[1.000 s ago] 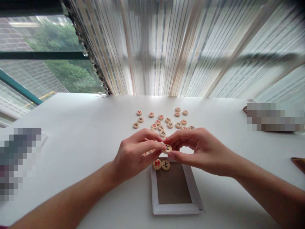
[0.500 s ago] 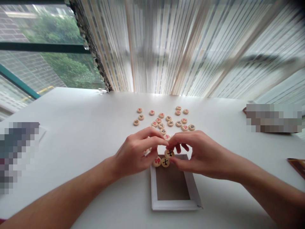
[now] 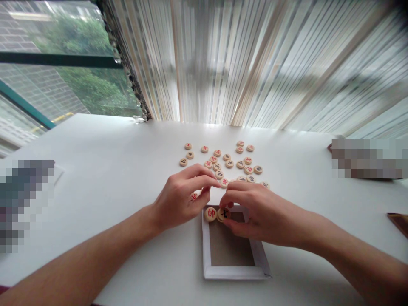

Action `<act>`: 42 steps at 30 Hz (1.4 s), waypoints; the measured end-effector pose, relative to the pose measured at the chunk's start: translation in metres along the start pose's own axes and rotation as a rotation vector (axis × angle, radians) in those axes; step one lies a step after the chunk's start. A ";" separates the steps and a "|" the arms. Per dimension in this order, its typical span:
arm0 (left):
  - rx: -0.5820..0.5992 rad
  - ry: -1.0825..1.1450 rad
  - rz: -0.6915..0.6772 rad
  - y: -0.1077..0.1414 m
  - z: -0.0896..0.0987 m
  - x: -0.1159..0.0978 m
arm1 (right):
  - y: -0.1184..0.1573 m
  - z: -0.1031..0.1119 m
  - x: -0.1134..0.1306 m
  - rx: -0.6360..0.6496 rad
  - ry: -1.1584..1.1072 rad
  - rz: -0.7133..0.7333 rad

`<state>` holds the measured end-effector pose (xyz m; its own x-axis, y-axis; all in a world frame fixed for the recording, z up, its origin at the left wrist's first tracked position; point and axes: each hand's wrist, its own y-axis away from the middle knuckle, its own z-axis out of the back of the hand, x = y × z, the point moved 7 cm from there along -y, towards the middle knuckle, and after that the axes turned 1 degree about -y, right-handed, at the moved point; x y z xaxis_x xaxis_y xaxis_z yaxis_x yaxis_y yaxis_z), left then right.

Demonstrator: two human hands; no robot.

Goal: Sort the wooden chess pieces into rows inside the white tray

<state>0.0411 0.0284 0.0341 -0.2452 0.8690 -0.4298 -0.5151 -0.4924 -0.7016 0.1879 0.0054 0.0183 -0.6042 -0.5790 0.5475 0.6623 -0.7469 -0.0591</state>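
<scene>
In the head view, my right hand (image 3: 251, 208) pinches a xiangqi piece (image 3: 225, 213) with a black character between thumb and fingers. This piece is over another round piece at the far end of a shallow white box (image 3: 234, 273) with a brown floor. Beside them, in the box's far left corner, lies a piece with a red character (image 3: 210, 213). My left hand (image 3: 186, 195) hovers by that corner, thumb and forefinger apart, holding nothing that I can see. Another red-marked piece (image 3: 194, 196) shows partly behind its fingers.
Several loose xiangqi pieces (image 3: 229, 163), red and black, are scattered on the white table (image 3: 134, 165) beyond my hands. Pixelated objects stand at the left (image 3: 25, 199) and right (image 3: 366, 159). A string curtain (image 3: 207, 63) hangs behind the table, beside a window (image 3: 79, 85).
My right hand has lowered its black-marked piece onto or just above the piece beneath. The corner piece now shows a different red character. My left hand has drawn slightly back, its fingers parted.
</scene>
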 end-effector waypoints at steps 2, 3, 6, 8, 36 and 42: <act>-0.001 -0.005 0.003 0.000 0.000 0.000 | 0.000 -0.001 0.000 0.003 0.011 -0.003; 0.000 -0.006 0.003 0.000 0.000 0.000 | 0.001 -0.002 -0.001 0.004 0.018 -0.007; 0.003 -0.002 -0.001 0.000 0.000 0.000 | 0.001 -0.003 -0.001 0.005 0.049 -0.015; 0.004 -0.001 -0.003 0.000 0.000 0.000 | 0.001 -0.003 -0.001 0.005 0.060 -0.011; 0.004 -0.002 -0.018 0.001 0.000 0.001 | 0.002 -0.002 -0.001 0.007 0.045 0.001; -0.037 -0.051 0.041 -0.003 0.007 0.015 | 0.004 0.021 -0.006 -0.116 0.023 0.042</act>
<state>0.0333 0.0430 0.0338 -0.3078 0.8488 -0.4298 -0.4734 -0.5285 -0.7047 0.2034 0.0128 0.0326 -0.5880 -0.6167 0.5234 0.6321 -0.7541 -0.1783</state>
